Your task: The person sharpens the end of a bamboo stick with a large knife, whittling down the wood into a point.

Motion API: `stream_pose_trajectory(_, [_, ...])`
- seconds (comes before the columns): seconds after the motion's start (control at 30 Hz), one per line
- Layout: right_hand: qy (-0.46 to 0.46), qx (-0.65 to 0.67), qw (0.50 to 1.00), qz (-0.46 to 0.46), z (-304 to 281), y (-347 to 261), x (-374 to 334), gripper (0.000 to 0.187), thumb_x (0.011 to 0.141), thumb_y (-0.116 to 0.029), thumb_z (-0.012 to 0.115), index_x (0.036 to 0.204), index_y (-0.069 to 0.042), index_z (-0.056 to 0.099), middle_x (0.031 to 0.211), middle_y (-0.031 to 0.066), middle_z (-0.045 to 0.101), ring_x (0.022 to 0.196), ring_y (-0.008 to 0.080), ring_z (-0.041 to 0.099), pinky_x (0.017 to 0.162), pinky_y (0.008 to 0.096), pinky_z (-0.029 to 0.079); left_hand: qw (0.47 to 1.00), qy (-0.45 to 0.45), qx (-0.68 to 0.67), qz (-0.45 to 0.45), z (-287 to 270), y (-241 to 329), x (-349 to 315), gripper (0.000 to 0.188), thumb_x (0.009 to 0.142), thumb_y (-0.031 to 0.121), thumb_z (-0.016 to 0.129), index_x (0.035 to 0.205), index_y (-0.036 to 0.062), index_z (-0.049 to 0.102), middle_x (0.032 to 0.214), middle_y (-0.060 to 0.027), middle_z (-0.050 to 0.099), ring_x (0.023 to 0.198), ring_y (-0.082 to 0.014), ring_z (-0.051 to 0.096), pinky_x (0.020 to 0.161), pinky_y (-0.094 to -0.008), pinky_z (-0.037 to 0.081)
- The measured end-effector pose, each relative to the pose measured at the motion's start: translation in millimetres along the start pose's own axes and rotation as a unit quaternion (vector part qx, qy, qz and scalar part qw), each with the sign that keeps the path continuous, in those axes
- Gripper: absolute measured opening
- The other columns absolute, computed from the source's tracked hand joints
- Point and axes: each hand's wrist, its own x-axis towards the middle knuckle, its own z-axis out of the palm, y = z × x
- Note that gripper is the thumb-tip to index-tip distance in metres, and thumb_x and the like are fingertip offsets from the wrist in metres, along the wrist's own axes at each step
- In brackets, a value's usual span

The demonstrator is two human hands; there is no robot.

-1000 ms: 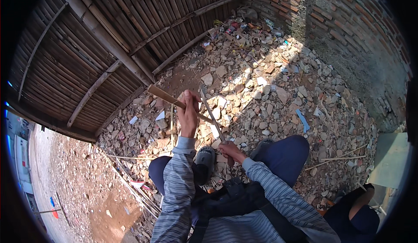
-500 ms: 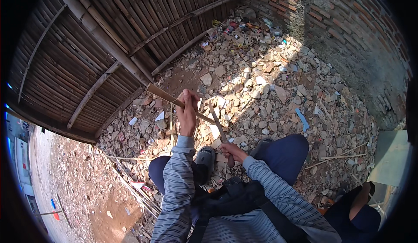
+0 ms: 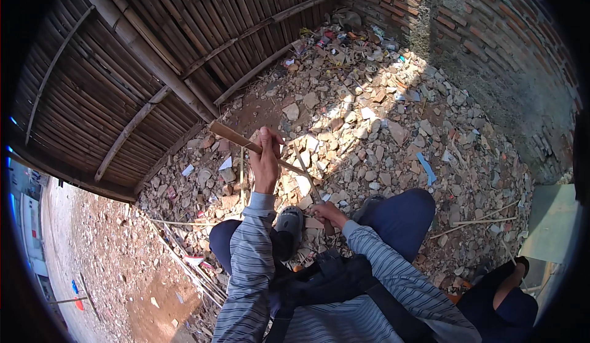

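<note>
My left hand (image 3: 265, 166) is closed around a flat bamboo strip (image 3: 231, 136), which slants from upper left down to the right. My right hand (image 3: 329, 213) grips a long-bladed knife (image 3: 310, 180) by its handle, in front of my right foot. Its narrow blade points up and away from me, crossing the lower right end of the strip. Whether the edge touches the bamboo I cannot tell. The strip's middle is partly hidden behind my left fingers.
Rubble and broken stones (image 3: 369, 152) cover the ground around my shoes (image 3: 290, 223). A bamboo-slat wall (image 3: 141, 66) rises at the left, a brick wall (image 3: 479, 23) at the right. Thin sticks (image 3: 190, 266) lie at lower left. Another person's leg (image 3: 507, 294) shows at lower right.
The bamboo strip has shifted slightly to the right and down in my left hand. The knife has turned a little, its blade looking lighter. Both hands keep their hold.
</note>
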Motion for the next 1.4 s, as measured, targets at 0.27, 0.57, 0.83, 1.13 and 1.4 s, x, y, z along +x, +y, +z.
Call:
stream_pose_trajectory(0.27, [-0.007,-0.008,0.998,-0.067,17,-9,-9,0.022,0.085,-0.019,0.066,0.074,-0.005,0.053,0.057,0.001,0.049,0.043,0.0118,0.046,0.04,0.0296,0.035,1.0,0.004,0.005,0.023,-2,2,2,0.052,0.107,0.043,0.037,0.076,0.006,0.058,0.059,0.0059,0.036,0.053,-0.0039,0.03,0.05,-0.0249,0.022])
stream_pose_trajectory(0.57, [0.069,-0.129,0.989,-0.029,7,-3,-13,0.02,0.084,-0.015,0.066,0.078,-0.002,0.053,0.057,0.003,0.051,0.041,0.0115,0.045,0.04,0.0301,0.035,1.0,-0.007,0.001,0.012,-5,1,-2,0.052,0.107,0.043,0.038,0.076,0.006,0.058,0.058,0.0061,0.036,0.054,-0.0039,0.03,0.05,-0.025,0.021])
stream_pose_trajectory(0.83, [0.006,-0.047,0.997,-0.067,18,-18,-20,0.025,0.084,-0.017,0.062,0.064,-0.009,0.05,0.055,0.0008,0.05,0.042,0.0113,0.047,0.042,0.028,0.036,1.0,0.017,0.01,0.017,-6,0,-1,0.053,0.107,0.043,0.038,0.076,0.0054,0.058,0.057,0.0059,0.035,0.053,-0.0041,0.029,0.049,-0.0254,0.021])
stream_pose_trajectory(1.13, [0.07,-0.171,0.982,-0.033,6,3,-12,0.02,0.085,-0.018,0.065,0.075,-0.001,0.06,0.054,0.0015,0.05,0.042,0.0126,0.049,0.04,0.0304,0.036,1.0,0.005,-0.005,0.006,-8,0,3,0.053,0.107,0.044,0.039,0.076,0.0063,0.059,0.055,0.0064,0.034,0.051,-0.0043,0.028,0.048,-0.0258,0.021])
stream_pose_trajectory(1.4, [-0.178,0.28,0.935,0.127,11,-24,-14,0.033,0.088,-0.012,0.06,0.062,-0.014,0.04,0.051,-0.0063,0.029,0.04,0.0077,0.031,0.042,0.0282,0.028,1.0,0.01,0.016,0.016,-6,-3,0,0.054,0.107,0.045,0.039,0.075,0.0056,0.06,0.057,0.0063,0.035,0.053,-0.0042,0.03,0.049,-0.0253,0.022])
